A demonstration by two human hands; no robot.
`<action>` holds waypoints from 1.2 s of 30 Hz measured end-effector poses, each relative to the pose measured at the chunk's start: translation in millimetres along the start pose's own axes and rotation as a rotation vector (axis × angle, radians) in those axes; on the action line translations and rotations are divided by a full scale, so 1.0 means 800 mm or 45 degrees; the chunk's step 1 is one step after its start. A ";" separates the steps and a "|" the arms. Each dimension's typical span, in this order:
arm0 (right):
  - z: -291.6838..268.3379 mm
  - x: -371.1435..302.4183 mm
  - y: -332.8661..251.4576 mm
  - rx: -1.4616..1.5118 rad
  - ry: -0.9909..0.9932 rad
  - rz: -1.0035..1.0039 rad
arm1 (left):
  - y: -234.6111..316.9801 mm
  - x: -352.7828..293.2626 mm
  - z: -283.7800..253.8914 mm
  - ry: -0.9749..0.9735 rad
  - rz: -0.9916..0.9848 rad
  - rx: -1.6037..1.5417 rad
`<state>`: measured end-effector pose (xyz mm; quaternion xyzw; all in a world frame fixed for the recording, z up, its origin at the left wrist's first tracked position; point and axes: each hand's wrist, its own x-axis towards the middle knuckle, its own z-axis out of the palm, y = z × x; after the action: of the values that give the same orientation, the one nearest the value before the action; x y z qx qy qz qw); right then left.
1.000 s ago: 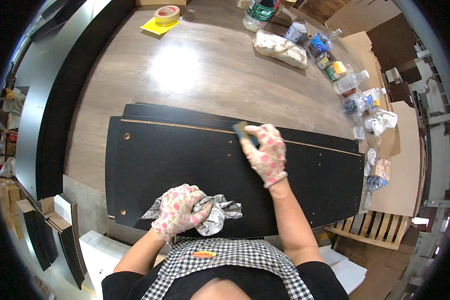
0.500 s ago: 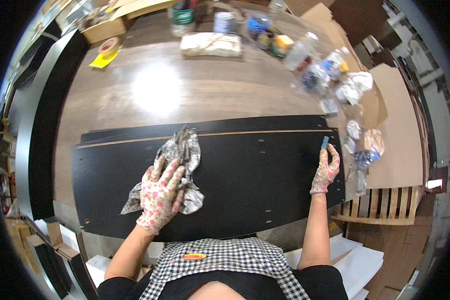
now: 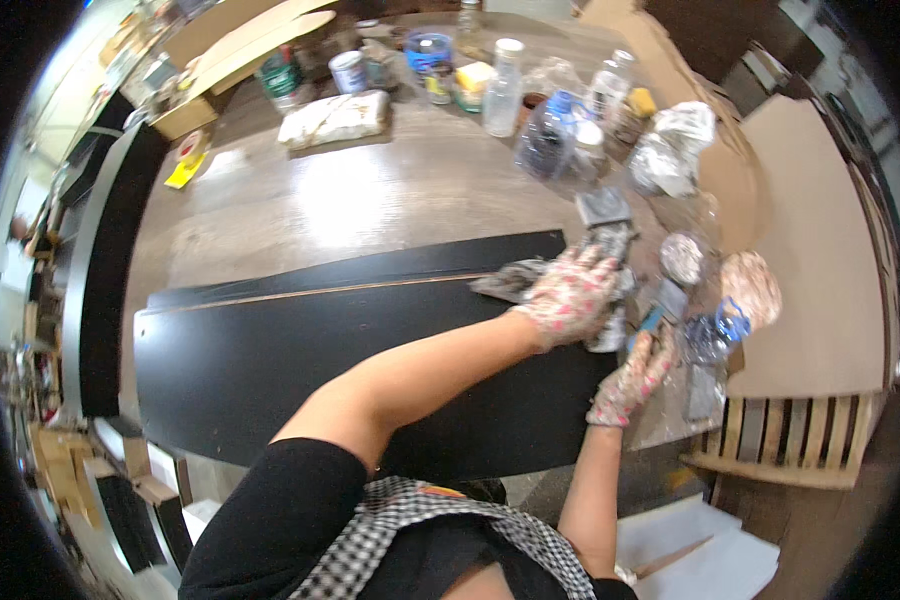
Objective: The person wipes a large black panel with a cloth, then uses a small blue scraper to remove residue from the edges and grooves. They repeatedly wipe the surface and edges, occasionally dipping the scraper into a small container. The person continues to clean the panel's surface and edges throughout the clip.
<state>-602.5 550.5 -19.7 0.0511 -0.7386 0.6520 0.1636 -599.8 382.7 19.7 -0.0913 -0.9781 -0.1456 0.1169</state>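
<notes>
A black panel (image 3: pixel 390 360) lies on the wooden table, with thin edge strips along its far side. At the panel's right end my left hand (image 3: pixel 570 295), in a floral glove, presses over a crumpled grey rag (image 3: pixel 510 280), its fingers slightly blurred. The rag spreads out on both sides of the hand. Just right and nearer, my right hand (image 3: pixel 630 388), also gloved, pinches a small flat blue piece (image 3: pixel 652 320) at its fingertips, beside the panel's right edge. My left forearm crosses over the panel and hides part of it.
Beyond the panel's right end are a grey block (image 3: pixel 603 206), a plastic jug (image 3: pixel 547 140), a clear bottle (image 3: pixel 503 90) and crumpled white plastic (image 3: pixel 673 148). A wrapped white bundle (image 3: pixel 333 120) and a tape roll (image 3: pixel 192 148) lie farther back. Cardboard (image 3: pixel 810 250) stands at the right.
My left hand has swept the rag from the panel's left-middle to its right end. The right hand, with the blue piece, has come nearer and past the panel's edge. The view has shifted right.
</notes>
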 end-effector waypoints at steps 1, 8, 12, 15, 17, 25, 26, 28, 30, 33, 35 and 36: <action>-0.001 0.000 0.000 -0.051 -0.007 0.058 | 0.000 0.007 0.006 0.024 -0.048 -0.061; -0.012 0.009 0.011 -0.343 -0.045 -0.133 | -0.072 -0.140 -0.035 0.164 -0.250 0.047; -0.017 0.019 0.024 -0.336 -0.054 -0.151 | -0.134 -0.304 -0.119 0.053 -0.526 0.204; -0.022 0.027 0.035 -0.382 -0.046 -0.153 | -0.187 -0.440 -0.179 0.065 -0.765 0.314; -0.027 0.034 0.044 -0.428 -0.012 -0.121 | -0.228 -0.536 -0.211 0.062 -0.948 0.377; -0.063 0.091 0.086 -0.650 0.019 -0.179 | -0.403 -0.841 -0.331 0.048 -1.652 0.518; -0.071 0.098 0.092 -0.682 0.003 -0.245 | -0.413 -0.868 -0.353 -0.056 -1.932 0.349; -0.078 0.112 0.106 -0.777 -0.043 -0.368 | -0.410 -0.911 -0.382 0.676 -1.816 0.013; -0.081 0.122 0.116 -0.928 -0.116 -0.486 | -0.393 -0.944 -0.403 1.651 -1.214 -1.093; -0.070 0.128 0.125 -0.942 -0.082 -0.499 | -0.354 -0.978 -0.424 1.858 -1.244 -1.424; -0.059 0.125 0.126 -0.916 -0.053 -0.461 | -0.334 -0.971 -0.420 1.625 -1.244 -0.737; -0.054 0.122 0.125 -0.893 -0.040 -0.437 | -0.332 -0.960 -0.425 1.678 -1.261 -0.949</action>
<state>-715.6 620.8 -79.8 0.1248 -0.8998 0.3222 0.2665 146.6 -82.2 69.8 0.4101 -0.5297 -0.5095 0.5401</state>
